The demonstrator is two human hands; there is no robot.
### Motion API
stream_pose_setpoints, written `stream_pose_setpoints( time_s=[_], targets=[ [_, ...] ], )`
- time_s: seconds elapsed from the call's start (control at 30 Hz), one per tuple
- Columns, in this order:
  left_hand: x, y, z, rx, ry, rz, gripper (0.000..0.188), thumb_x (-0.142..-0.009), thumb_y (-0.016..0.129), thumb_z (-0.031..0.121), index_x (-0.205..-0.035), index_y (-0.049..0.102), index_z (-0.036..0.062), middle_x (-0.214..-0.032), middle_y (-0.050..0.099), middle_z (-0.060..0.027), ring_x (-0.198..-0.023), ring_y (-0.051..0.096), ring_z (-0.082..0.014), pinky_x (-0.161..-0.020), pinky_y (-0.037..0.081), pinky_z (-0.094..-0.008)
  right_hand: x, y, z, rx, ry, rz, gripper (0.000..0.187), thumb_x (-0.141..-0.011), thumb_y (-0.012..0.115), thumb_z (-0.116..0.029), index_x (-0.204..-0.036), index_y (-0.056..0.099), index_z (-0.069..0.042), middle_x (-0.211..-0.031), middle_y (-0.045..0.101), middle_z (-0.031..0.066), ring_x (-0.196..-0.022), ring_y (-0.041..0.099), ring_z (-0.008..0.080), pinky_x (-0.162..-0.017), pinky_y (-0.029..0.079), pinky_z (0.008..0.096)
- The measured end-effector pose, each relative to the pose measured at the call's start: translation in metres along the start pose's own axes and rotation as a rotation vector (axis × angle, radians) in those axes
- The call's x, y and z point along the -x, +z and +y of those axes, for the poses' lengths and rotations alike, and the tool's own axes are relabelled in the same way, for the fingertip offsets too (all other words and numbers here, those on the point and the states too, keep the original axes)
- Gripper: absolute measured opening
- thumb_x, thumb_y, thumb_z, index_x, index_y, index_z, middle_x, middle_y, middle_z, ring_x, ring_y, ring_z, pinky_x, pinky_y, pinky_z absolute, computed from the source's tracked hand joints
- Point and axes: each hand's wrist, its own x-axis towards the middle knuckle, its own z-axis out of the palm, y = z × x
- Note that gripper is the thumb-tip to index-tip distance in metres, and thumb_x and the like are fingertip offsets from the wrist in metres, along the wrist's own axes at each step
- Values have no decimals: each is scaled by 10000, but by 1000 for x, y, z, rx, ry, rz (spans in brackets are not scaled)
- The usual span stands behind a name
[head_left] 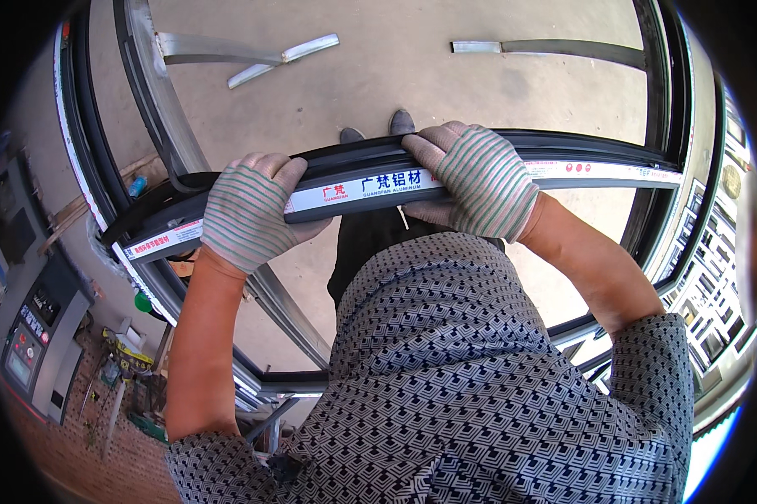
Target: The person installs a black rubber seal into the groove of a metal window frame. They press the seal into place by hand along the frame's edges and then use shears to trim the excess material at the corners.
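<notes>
A dark aluminium profile bar (353, 202) with a strip of white printed film on its near face runs across in front of my body. My left hand (257, 206), in a striped knit glove, is wrapped round it left of the middle, thumb below. Right of the middle, my similarly gloved right hand (483, 181) grips the same bar, fingers over the top edge. A black strip (345, 155) lies along the bar's far side between my hands. The bar's ends reach the sides of a large dark frame (80, 109); whether they are joined to it I cannot tell.
Metal support arms (572, 50) stick inward at the far left and right, above a concrete floor (378, 76). A grey machine with a control panel (27, 357) stands at left. Several stacked white-and-dark profiles (719, 277) lie at right. My shoes (402, 122) show beyond the bar.
</notes>
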Motion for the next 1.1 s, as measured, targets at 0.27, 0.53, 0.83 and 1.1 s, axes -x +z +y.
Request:
stream_pose_setpoints(
  time_s=[0.27, 0.53, 0.83, 1.1],
  targets=[
    [2, 1, -3, 5, 14, 36, 677, -666, 935, 421, -1170, 701, 33, -1087, 700, -159, -1003, 683, -338, -886, 567, -452, -14, -3, -16, -9, 51, -78, 756, -761, 912, -348, -1360, 612, 2, -1215, 683, 191, -1096, 660, 361, -972, 550, 432],
    [4, -5, -3, 27, -14, -12, 672, -665, 939, 433, -1160, 702, 45, -1090, 716, -141, -1025, 690, -326, -923, 560, -438, -26, 1, -28, 7, 36, -76, 759, -743, 912, -307, -1358, 599, 11, -1226, 674, 194, -1114, 653, 362, -996, 543, 441],
    [4, 0, -8, 37, 34, 25, 655, -677, 930, 419, -1169, 696, 55, -1108, 715, -148, -1041, 687, -336, -951, 550, -449, -77, 28, -70, 3, -100, -14, 451, -822, 780, -193, -1197, 651, 22, -1056, 718, 174, -1035, 703, 352, -929, 565, 436],
    [-1, -5, 0, 49, -30, -24, 604, -676, 916, 350, -1153, 689, 56, -1091, 704, -149, -1049, 673, -343, -967, 531, -462, -81, 34, -74, 24, -79, -42, 236, -900, 666, -121, -1091, 704, 14, -1034, 724, 188, -1020, 705, 339, -889, 585, 427]
  ],
)
